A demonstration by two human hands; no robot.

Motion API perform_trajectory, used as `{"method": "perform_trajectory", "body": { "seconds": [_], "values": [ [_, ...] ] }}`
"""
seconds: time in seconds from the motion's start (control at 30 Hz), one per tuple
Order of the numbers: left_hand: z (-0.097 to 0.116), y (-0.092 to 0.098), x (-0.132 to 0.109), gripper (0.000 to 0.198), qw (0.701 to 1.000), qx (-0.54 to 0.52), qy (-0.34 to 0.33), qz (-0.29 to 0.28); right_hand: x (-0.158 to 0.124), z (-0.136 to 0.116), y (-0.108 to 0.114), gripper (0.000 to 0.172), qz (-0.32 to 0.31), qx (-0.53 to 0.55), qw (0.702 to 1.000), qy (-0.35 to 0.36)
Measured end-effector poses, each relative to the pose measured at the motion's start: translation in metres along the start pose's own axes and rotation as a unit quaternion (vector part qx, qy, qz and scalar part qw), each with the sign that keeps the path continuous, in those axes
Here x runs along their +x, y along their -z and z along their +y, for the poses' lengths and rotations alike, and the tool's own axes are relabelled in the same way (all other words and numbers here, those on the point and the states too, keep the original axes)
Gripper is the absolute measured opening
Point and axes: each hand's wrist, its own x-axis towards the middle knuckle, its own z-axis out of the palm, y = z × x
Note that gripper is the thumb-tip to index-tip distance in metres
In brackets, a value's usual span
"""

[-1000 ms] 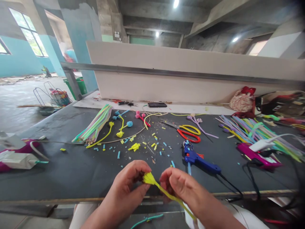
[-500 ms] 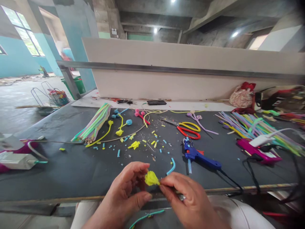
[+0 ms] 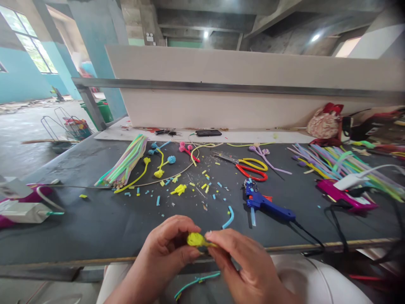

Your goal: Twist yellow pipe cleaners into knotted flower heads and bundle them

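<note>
Near the table's front edge, a yellow pipe-cleaner bud (image 3: 195,239) is between my two hands. My left hand (image 3: 169,245) curls round the bud's rounded end, with thumb and forefinger closed on it. My right hand (image 3: 242,259) pinches its thin stem. Just beyond my fingers lies a short blue pipe-cleaner piece (image 3: 228,217). Farther off are yellow scraps (image 3: 179,189) and small cut bits. A blue glue gun (image 3: 268,206) lies to the right, behind it scissors (image 3: 253,168) with one yellow and one red handle.
Bundled pipe cleaners lie at left (image 3: 125,162) and right (image 3: 344,164). Finished-looking pieces, including a pink one (image 3: 187,148) and a purple one (image 3: 262,155), lie toward the back. A magenta power strip (image 3: 348,196) with cords is at right. A white board (image 3: 221,109) stands behind.
My left thumb and forefinger have closed onto the yellow bud, which has tilted and shifted slightly left. My right hand keeps its pinch on the stem. The table items stay put.
</note>
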Motion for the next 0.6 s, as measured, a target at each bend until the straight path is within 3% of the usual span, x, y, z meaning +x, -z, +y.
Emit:
{"method": "perform_trajectory", "body": {
  "seconds": [0.1,0.33,0.6],
  "values": [
    [0.0,-0.001,0.0,0.02,1.0,0.008,-0.008,0.009,-0.001,-0.001,0.001,0.03,0.026,-0.038,0.998,0.049],
    [0.006,0.001,-0.001,0.019,0.987,0.132,-0.082,0.026,-0.001,-0.004,0.002,0.035,0.03,-0.055,0.996,0.064],
    [0.01,0.001,-0.001,0.016,0.969,0.231,-0.092,0.01,0.001,-0.003,-0.004,0.031,-0.04,-0.052,0.997,0.05]
  ]
}}
